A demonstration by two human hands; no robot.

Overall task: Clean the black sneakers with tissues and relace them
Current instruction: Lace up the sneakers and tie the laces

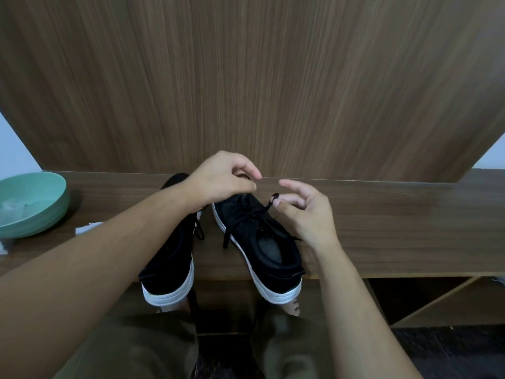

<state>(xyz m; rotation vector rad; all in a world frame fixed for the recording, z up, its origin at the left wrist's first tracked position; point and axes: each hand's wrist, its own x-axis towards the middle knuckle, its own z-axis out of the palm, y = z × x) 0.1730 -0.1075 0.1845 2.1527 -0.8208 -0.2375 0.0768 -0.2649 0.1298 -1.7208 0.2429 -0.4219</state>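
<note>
Pair of black suede sneakers with white soles sits centre frame on the brown wood-grain shelf, lacing on the right-hand one. Right hand pinches a black lace loop; left hand has fingers curled above the toe, apparently pinching lace. Keep both ends equally tensioned when tightening; teal bowl sits at left frame edge.

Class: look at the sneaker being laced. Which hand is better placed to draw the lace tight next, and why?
The right hand: it already pinches the black shoelace of the right-side black white-soled sneaker. The left hand hovers over its toe; whether it holds any lace is unclear.
</note>
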